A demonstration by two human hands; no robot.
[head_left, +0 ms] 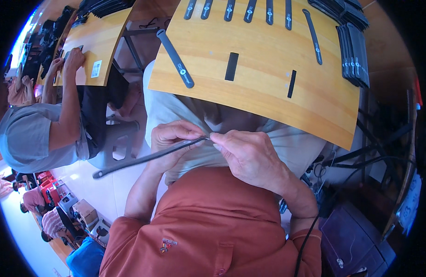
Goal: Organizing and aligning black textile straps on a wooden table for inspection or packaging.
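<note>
Both hands meet close over the lap: the left hand (169,138) closes around a long black strap (148,158), while the right hand (247,154) pinches its near end between fingertips. The strap trails left, below the bench (268,87). Working it cleanly likely means a steady left grip and small right-hand movements.
</note>
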